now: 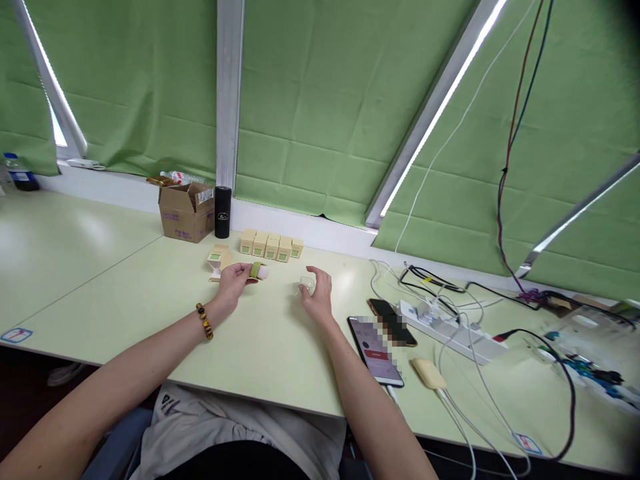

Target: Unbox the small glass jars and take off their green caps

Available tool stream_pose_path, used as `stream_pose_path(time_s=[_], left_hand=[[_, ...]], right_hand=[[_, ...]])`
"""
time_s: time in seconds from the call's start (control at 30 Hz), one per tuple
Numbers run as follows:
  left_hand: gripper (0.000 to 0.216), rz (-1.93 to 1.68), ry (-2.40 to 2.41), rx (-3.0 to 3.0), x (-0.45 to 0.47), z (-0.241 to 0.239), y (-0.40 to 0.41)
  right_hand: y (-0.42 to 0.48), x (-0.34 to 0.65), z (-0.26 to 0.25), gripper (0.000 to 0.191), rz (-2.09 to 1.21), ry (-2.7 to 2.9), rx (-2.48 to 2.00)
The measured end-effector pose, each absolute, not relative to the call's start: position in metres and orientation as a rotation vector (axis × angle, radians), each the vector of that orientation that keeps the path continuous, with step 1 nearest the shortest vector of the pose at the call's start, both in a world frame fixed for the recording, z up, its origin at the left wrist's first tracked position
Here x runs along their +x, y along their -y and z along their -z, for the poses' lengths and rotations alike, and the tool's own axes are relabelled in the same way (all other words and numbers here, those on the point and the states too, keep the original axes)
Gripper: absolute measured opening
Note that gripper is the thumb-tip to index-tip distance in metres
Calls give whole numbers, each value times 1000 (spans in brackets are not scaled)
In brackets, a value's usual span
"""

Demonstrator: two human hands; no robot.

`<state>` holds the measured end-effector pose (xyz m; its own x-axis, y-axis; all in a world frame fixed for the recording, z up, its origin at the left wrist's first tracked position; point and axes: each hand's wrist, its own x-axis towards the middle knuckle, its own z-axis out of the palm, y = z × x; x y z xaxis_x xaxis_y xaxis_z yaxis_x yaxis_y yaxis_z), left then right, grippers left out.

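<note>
My left hand [234, 281], with a bead bracelet on the wrist, is closed around a small green and white bottle [259, 271] lying sideways just above the pale green table [125, 293]. My right hand [317, 292] rests on the table with its fingers curled over a small clear cap [307, 283]. An opened small beige carton [219, 260] lies just behind my left hand. A row of several matching beige cartons [271, 245] stands further back by the window ledge.
A brown cardboard box [185, 211] and a black cylinder flask [223, 212] stand at the back. To the right lie two phones [377, 347], a beige power bank [429, 373], a white power strip [453, 328] and tangled cables [545, 347]. Green blinds cover the windows.
</note>
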<state>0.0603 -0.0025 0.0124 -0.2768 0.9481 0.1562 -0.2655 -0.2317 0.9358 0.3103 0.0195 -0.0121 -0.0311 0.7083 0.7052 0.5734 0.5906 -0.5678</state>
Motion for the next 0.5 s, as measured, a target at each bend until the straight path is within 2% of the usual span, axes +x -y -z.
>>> stream_pose_path(time_s=[0.1, 0.23, 0.3, 0.5], left_hand=[[36, -1645, -1021, 998, 64, -13, 5], [37, -1530, -946, 1044, 71, -16, 15], [36, -1462, -890, 1077, 74, -19, 21], [33, -1332, -797, 1122, 80, -23, 32]], right_hand=[[4, 279, 4, 41, -175, 1767, -967], [21, 251, 4, 62, -286, 1817, -896], [23, 247, 5, 64, -337, 1817, -879], [26, 248, 2, 43, -474, 1743, -889]])
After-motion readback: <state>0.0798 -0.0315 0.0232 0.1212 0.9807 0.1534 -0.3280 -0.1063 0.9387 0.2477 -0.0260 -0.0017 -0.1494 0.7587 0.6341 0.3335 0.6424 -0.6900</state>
